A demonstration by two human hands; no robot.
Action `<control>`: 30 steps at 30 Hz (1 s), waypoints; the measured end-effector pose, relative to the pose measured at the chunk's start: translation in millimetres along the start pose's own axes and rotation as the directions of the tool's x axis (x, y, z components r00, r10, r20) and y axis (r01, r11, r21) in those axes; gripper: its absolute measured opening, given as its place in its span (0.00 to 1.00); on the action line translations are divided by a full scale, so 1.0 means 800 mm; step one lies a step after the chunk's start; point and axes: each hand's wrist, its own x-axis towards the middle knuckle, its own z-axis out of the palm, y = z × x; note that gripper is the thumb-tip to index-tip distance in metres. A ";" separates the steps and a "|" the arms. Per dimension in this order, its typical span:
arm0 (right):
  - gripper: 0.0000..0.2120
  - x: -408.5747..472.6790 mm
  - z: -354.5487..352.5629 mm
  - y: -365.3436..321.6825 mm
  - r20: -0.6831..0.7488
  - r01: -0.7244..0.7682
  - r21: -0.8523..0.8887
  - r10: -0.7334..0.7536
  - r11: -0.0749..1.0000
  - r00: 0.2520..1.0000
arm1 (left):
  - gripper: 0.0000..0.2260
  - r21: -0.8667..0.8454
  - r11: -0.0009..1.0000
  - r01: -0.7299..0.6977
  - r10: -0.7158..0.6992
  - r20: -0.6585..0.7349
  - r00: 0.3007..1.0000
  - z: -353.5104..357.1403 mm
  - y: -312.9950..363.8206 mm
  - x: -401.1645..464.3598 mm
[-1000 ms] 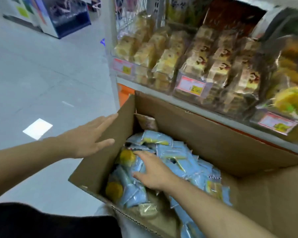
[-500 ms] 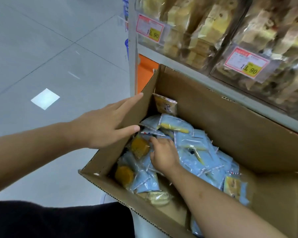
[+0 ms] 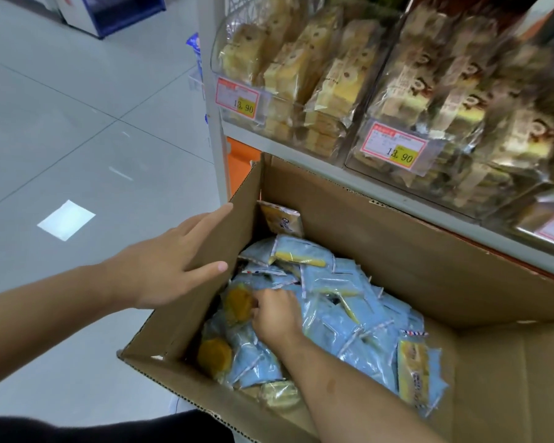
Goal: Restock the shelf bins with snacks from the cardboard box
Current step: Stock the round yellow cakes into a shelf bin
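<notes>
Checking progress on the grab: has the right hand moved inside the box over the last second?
Yes. The right hand has slid toward the cardboard box's left wall and now curls its fingers on the snack packets there.

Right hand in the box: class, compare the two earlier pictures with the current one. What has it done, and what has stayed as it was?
The right hand went from lying flat on the blue snack packets to curling its fingers into them, closing its grip on a packet. The left hand stays flat against the cardboard box flap, holding it open. No packet has left the box.
</notes>
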 end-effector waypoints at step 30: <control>0.21 -0.037 -0.042 -0.034 0.248 0.121 0.469 -0.262 0.875 0.933 | 0.40 0.201 0.975 0.099 -0.104 0.017 0.994 -0.071 0.013 -0.023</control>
